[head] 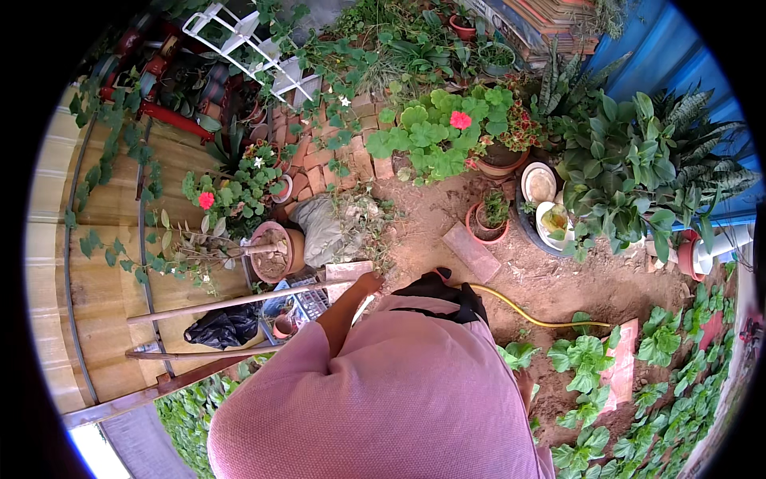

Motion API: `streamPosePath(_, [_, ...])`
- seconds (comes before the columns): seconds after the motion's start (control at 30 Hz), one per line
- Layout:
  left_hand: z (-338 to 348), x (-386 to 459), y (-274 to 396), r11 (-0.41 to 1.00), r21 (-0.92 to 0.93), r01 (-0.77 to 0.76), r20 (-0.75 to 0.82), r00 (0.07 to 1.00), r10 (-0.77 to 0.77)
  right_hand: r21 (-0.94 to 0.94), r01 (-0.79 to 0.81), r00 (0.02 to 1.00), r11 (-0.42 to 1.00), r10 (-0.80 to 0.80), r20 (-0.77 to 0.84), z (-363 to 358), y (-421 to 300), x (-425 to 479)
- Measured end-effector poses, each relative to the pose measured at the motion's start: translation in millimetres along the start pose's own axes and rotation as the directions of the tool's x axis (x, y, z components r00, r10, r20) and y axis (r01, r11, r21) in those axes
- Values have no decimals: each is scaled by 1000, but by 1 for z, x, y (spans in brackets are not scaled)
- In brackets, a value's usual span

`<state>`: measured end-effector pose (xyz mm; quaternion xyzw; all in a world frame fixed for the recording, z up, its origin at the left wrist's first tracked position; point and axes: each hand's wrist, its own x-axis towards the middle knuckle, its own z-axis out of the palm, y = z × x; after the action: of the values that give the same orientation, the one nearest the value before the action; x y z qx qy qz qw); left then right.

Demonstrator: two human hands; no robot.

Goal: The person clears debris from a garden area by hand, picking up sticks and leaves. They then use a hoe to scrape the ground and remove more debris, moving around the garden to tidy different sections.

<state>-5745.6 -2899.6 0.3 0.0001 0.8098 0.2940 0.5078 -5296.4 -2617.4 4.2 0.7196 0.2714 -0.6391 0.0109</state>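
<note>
My left hand (370, 282) is closed around the near end of a long wooden pole (239, 301), which runs off to the left. A pinkish brick slab (347, 276) lies just beside that hand, under the pole. Dry weeds (380, 245) and a grey sack (330, 230) lie just ahead of it. Only a strip of skin of my right arm or hand (525, 386) shows past the pink shirt, beside leafy green plants (583, 365). Its fingers are hidden, so I cannot tell what it holds.
A potted plant's clay pot (293, 248), a plastic crate (308, 299) and a black plastic bag (224, 326) stand left. A yellow hose (526, 317) crosses the soil at right. Ahead are a brick slab (473, 251), small pot (486, 224) and basin with bowls (538, 182).
</note>
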Motion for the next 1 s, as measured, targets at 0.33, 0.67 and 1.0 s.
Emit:
streamPosePath(0.33, [-33,47,20,984,-164,-73,-54,996,65,-329,265,963,907,-232,137,15,23,34])
streamPosePath(0.67, [-63,46,-29,985,36,172,173,969,-175,-238,463,882,854,-420,213,61,-12,14])
streamPosePath(1.0, [-74,85,-27,977,149,-152,75,987,142,-813,447,843,372,-478,245,42,84,31])
